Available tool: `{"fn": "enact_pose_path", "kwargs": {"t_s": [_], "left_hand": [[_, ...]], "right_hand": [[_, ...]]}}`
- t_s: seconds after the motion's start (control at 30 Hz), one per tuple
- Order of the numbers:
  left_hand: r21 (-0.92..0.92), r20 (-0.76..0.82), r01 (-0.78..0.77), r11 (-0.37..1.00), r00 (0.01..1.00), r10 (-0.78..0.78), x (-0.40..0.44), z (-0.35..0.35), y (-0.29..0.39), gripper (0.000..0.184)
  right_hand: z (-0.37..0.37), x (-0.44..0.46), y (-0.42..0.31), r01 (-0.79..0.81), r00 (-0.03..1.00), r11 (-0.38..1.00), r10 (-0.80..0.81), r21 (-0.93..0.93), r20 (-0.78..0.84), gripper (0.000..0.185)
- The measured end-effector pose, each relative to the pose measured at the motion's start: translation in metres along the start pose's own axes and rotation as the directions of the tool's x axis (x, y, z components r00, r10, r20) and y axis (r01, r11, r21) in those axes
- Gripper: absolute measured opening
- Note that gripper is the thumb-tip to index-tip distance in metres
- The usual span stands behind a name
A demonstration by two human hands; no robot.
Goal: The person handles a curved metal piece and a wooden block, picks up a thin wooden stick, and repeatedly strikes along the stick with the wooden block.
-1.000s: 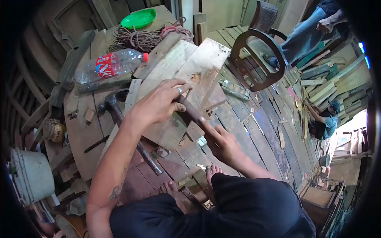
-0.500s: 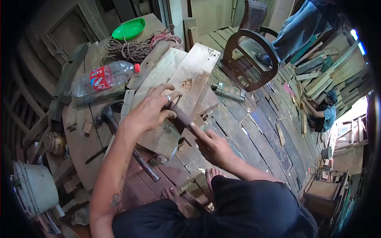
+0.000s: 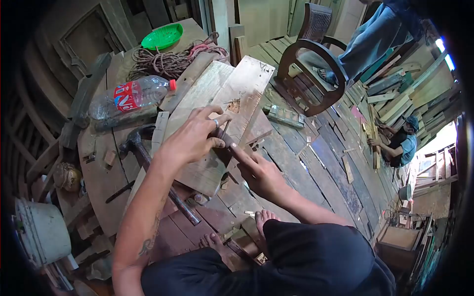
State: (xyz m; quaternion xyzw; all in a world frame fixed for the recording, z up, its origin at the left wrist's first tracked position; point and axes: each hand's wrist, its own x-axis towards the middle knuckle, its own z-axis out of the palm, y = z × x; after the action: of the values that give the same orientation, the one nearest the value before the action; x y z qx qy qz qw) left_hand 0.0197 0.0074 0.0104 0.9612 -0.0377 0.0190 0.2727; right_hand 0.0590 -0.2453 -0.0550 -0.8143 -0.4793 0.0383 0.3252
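Observation:
Between my hands is a short dark brown strip [image 3: 224, 140], probably wood, above pale boards. My left hand [image 3: 197, 132], with a ring on one finger, has its fingers and thumb closed around the strip's upper end. My right hand [image 3: 261, 173] grips the lower end, its index finger stretched along the strip and the other fingers curled under. Below lie a pale board [image 3: 202, 175] and another board [image 3: 244, 81] with a rough chipped hollow. A hammer [image 3: 163, 177] rests left of the boards, its head away from me.
A plastic bottle [image 3: 131, 98] with a red cap lies by coiled rope [image 3: 158, 64] and a green basket [image 3: 162, 37]. At right stand a wooden chair [image 3: 316, 74] and a person in jeans [image 3: 368, 42]. Another person [image 3: 407, 143] crouches among timber. A white bucket [image 3: 47, 232] is at left.
My right hand has slid up and left along the strip, closer to my left hand, so less of the strip shows. The crouching person's arms have shifted slightly.

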Motion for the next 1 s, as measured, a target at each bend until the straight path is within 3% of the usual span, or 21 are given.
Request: {"fn": "enact_pose_path", "kwargs": {"t_s": [0.2,0.23,0.33,0.53,0.67,0.8,0.93,1.0], "left_hand": [[-0.002,-0.022,-0.033,0.999,0.999,0.033,-0.003,0.002,-0.013,0.062],[-0.007,-0.016,-0.031,1.0,0.999,0.031,-0.003,0.003,-0.01,0.063],[0.022,-0.025,-0.018,1.0,1.0,0.019,-0.002,0.0,-0.003,0.064],[-0.028,-0.044,-0.037,0.999,0.998,0.036,-0.003,0.003,-0.016,0.065],[-0.03,-0.015,-0.001,1.0,1.0,0.001,-0.002,-0.002,-0.007,0.064],[-0.046,-0.041,-0.026,0.999,0.999,0.024,-0.005,0.002,-0.01,0.062],[-0.014,-0.032,-0.034,0.999,0.999,0.034,0.0,0.0,-0.013,0.062],[0.005,-0.047,-0.043,0.999,0.998,0.044,-0.001,0.0,-0.01,0.062]], "right_hand": [[-0.007,-0.02,-0.002,-0.059,0.998,0.998,0.058,0.02,0.039,0.066],[-0.002,-0.009,-0.001,0.004,1.0,1.0,-0.003,0.03,-0.017,0.066],[0.006,0.007,-0.005,-0.006,1.0,1.0,0.006,0.028,-0.015,0.067],[-0.005,-0.015,0.004,-0.068,0.994,0.997,0.065,0.025,0.093,0.067],[0.003,0.003,-0.004,-0.021,1.0,0.999,0.021,0.042,-0.005,0.066],[-0.004,-0.019,0.001,-0.078,0.993,0.996,0.073,0.048,0.094,0.065],[0.005,0.004,0.004,0.024,1.0,0.998,-0.023,0.057,-0.02,0.067],[0.0,-0.008,0.0,-0.07,0.997,0.995,0.067,0.074,0.039,0.066]]}}
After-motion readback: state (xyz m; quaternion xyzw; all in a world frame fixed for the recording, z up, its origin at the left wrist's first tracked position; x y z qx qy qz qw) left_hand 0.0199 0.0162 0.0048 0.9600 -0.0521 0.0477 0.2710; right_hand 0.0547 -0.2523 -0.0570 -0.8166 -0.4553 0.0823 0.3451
